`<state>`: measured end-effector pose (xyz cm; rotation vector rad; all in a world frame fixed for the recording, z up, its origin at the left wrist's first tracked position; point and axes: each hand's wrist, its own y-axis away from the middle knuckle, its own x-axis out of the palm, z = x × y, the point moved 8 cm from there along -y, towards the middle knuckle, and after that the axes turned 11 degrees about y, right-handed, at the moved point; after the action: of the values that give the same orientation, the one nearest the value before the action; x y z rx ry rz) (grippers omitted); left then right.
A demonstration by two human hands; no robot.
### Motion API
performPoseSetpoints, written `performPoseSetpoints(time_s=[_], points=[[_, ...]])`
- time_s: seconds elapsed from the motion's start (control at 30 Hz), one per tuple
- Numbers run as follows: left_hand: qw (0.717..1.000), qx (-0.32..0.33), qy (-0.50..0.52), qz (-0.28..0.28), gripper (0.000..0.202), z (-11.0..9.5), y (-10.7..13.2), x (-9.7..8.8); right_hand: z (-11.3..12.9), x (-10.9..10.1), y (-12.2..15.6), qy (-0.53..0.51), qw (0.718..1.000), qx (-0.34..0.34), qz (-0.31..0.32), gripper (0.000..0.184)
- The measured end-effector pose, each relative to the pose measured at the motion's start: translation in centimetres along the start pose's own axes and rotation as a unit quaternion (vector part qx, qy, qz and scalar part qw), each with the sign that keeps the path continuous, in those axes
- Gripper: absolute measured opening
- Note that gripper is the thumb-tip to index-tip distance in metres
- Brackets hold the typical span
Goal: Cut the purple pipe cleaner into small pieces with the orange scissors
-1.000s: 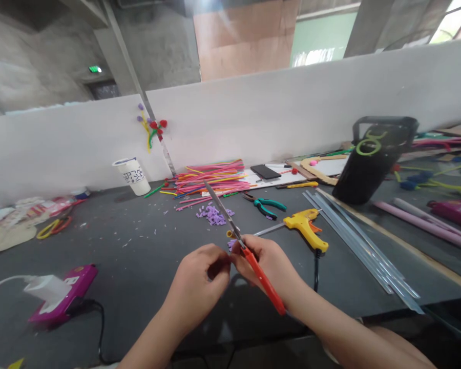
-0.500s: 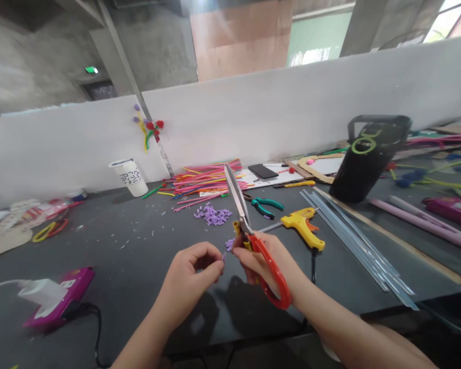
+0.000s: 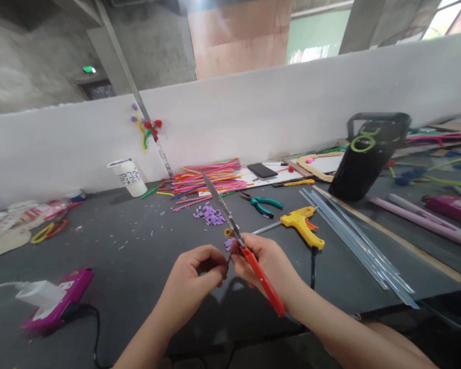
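Head view: I've got the right hand (image 3: 267, 264) clamped on the red scissors (image 3: 252, 260), blades slanting forward above the table (image 3: 138, 279), and the left hand (image 3: 197, 274) just beside it, thumb and finger pinched on a thin purple strip (image 3: 228, 260), mostly hidden. Beyond both hands I see heaped purple bits (image 3: 208, 214), with pliers (image 3: 262, 204) and glue gun (image 3: 302, 225) right of them.

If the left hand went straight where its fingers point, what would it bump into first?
Most likely the right hand, which holds the scissors. The left hand points toward it and the two look very close, though depth is hard to judge.
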<state>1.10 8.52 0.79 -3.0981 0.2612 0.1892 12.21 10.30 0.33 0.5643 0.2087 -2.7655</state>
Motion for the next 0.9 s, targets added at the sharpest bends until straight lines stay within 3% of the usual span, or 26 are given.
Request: performPoseSetpoints(time_s=[0.17,0.3,0.43,0.57,0.67,0.77,0.9], points=[[0.997,-0.013,0.075,-0.004,0.004,-0.3,-0.1,-0.2,0.1,-1.1,-0.1,-0.016,0.998,0.032,-0.042,0.003],[0.997,-0.002,0.077,-0.018,0.004,-0.6,-0.2,-0.5,0.1,-0.7,-0.1,-0.037,0.997,0.067,-0.005,0.008],[0.998,0.007,0.050,-0.040,0.005,-0.8,0.0,-0.7,0.5,-0.3,0.0,-0.032,0.999,0.030,0.021,0.013],[0.989,0.065,0.064,-0.113,0.005,-1.6,0.5,-2.3,1.4,-0.8,0.2,0.122,0.991,-0.059,-0.009,0.025],[0.974,0.100,0.115,-0.166,0.004,-1.9,1.0,-3.5,1.7,-1.1,0.5,0.295,0.949,-0.095,-0.059,0.036],[0.963,0.114,0.173,-0.173,0.003,-1.9,1.2,-3.7,1.8,-0.8,0.7,0.385,0.912,-0.114,-0.085,0.047],[0.954,0.119,0.230,-0.153,0.006,-2.0,1.2,-3.2,1.9,-0.3,0.9,0.422,0.894,-0.122,-0.091,0.051]])
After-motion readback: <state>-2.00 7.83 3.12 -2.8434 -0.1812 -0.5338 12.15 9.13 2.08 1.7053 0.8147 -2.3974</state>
